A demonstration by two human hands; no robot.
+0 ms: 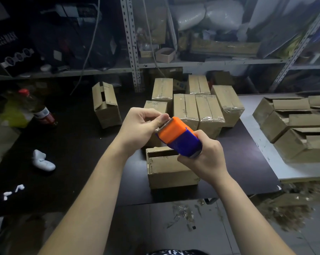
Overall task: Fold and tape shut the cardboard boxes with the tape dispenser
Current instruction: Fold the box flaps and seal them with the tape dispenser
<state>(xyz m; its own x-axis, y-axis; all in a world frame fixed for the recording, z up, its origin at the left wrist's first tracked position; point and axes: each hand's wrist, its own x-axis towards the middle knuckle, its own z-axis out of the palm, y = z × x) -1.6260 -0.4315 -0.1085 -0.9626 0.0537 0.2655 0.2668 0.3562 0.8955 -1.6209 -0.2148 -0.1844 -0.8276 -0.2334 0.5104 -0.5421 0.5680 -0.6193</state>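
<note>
My right hand (204,155) grips the blue body of an orange and blue tape dispenser (177,136), held in the air over the dark table (78,144). At the dispenser's toothed edge, the thumb and fingers of my left hand (142,125) pinch the clear tape end. Right below the dispenser a small cardboard box (168,170) stands on the table with a narrow gap along its top flaps. Behind it, several taped boxes (197,107) stand packed together.
An untaped box (105,105) stands at the back left. Several folded open boxes (291,126) lie on the white surface at right. A red-capped bottle (37,107) and a white crumpled item (42,161) sit at left. Metal shelving (131,43) rises behind the table. Scraps litter the floor.
</note>
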